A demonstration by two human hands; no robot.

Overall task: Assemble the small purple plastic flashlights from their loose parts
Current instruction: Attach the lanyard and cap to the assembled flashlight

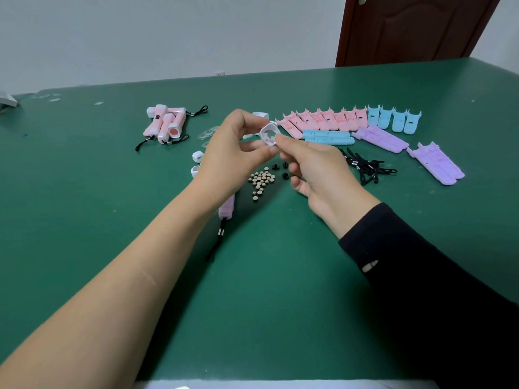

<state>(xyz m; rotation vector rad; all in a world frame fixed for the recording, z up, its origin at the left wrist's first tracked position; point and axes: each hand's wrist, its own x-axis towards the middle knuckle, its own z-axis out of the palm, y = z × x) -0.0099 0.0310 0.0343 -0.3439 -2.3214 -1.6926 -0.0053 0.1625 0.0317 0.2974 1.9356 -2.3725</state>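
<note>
Head view only.

Left hand [233, 153] is raised over the table [84, 220], fingers curled round a white cap [269, 135], open side facing the camera. Right hand [314, 169]: thumb and forefinger are pinched at the cap's lower rim, other fingers loosely curled. There may be a clear lens in that pinch, too small to tell.

Purple shells [379, 138] lie untouched right of centre, past the blue shells [327, 137] and the pink shells [323, 119]. A pale body [227, 206] with its cord lies on the table, half hidden under the left wrist. Its colour is ambiguous.

My read is lens seating into the cap, so an early step.

Risks:
- The lens goes in tilted or reversed because the pinch covers the seat. It then pops out when the cap is pressed onto a body.
- It slips from the pinch. A clear part on the table near the button cells [261, 181] and black lanyards [368, 167] is hard to find.
- The left forearm sweeps the pale body or scatters the cells on the way down.
- A wrong-colour shell gets picked, since pink sits nearer than purple.
</note>
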